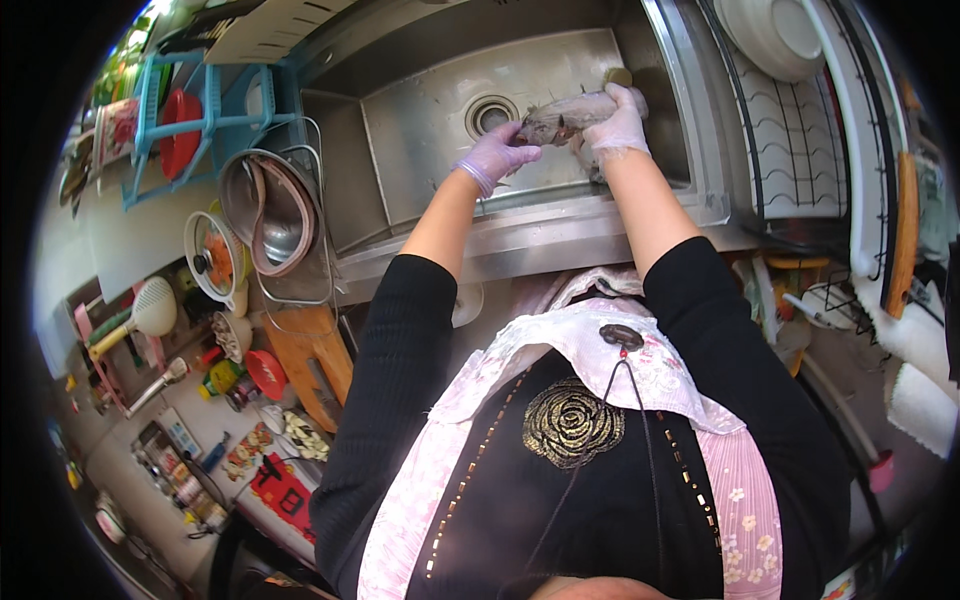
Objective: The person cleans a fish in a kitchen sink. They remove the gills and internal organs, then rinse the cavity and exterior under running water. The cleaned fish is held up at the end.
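Observation:
A whole fish (574, 112) is held low over the stainless steel sink (431, 161), its head pointing left. My left hand (495, 156), in a thin purple-tinted disposable glove, grips the head end between thumb and fingers. Around the body near the other end is my right hand (619, 126), in a clear plastic glove. Below the right palm hangs a ragged greyish piece (589, 161); whether it belongs to the fish cannot be made out. Left of the fish's head lies the round drain (493, 116). A yellowish round object (619, 77) sits behind the right hand.
Left of the sink stand a metal bowl (289, 217) holding a long brownish strip, a glass-lidded pot (214, 259) and a blue rack (172, 127). A wooden cutting board (307, 360) leans nearby. At right, a black wire dish rack (791, 142) carries white bowls (780, 37).

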`<state>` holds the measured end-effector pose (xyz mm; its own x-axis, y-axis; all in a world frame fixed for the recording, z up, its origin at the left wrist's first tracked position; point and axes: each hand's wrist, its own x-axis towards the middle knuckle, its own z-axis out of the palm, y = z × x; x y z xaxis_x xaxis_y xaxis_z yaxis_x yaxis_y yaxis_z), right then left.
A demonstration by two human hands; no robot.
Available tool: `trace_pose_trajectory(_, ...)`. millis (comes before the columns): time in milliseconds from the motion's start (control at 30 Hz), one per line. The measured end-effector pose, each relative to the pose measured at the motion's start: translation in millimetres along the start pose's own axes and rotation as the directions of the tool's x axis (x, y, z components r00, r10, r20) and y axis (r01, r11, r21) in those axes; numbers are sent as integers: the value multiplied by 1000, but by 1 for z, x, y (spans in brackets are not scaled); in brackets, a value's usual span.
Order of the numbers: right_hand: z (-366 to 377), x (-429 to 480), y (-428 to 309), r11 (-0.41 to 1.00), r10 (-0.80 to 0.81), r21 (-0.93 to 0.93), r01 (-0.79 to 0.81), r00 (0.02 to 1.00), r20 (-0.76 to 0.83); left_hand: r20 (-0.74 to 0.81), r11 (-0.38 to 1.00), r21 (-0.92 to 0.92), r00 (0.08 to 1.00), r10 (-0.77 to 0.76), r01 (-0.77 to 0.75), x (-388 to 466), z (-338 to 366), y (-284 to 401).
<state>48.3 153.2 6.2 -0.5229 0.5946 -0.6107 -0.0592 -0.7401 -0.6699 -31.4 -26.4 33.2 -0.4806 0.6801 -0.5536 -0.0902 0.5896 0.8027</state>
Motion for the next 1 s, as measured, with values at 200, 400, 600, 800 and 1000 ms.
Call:
trace_pose_trajectory(200, 7, -9, -12, 949, 243, 202, -241, 970, 14, -69, 998, -44, 997, 30, -33, -3, 6, 9)
trace_pose_trajectory(400, -14, 0, -10, 880, 460, 147, -451, 887, -39, -195, 985, 150, 973, 119, -91, -15, 1, 12)
trace_pose_trajectory(600, -22, -27, -10, 478, -296, -791, 383, 918, 265, -290, 819, 552, 885, 364, -156, -22, -2, 19)
trace_pose_trajectory(800, 26, -55, -26, -240, -181, -513, 824, 481, 858, -264, 745, 656, 889, 375, -120, -19, 4, 27)
trace_pose_trajectory(1000, 40, -65, -36, -554, 85, -401, 729, 529, 845, -242, 702, 708, 906, 347, -80, -18, 9, 26)
